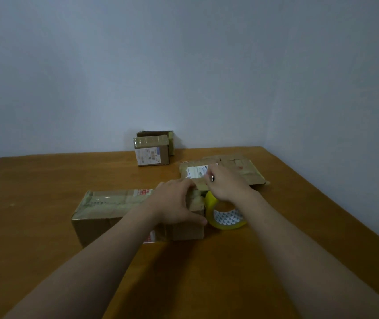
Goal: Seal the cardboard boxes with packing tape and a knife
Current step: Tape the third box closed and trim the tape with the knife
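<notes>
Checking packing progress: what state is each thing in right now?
Near box: closed, top taped.
Left hand: presses its right end.
Right hand: grips the knife, only a metal tip showing.
Tape roll: on edge beside near box.
Far small box: closed, taped.
Labelled box: seal unclear.

The person's left forearm (105,254) and right forearm (299,249) show bare from the lower edge up to the wrists, each long and tapering towards a bare left hand (174,203) and a bare right hand (226,184). A silvery piece (212,178), small and rounded, glints among the right hand's fingers, too small to name
</notes>
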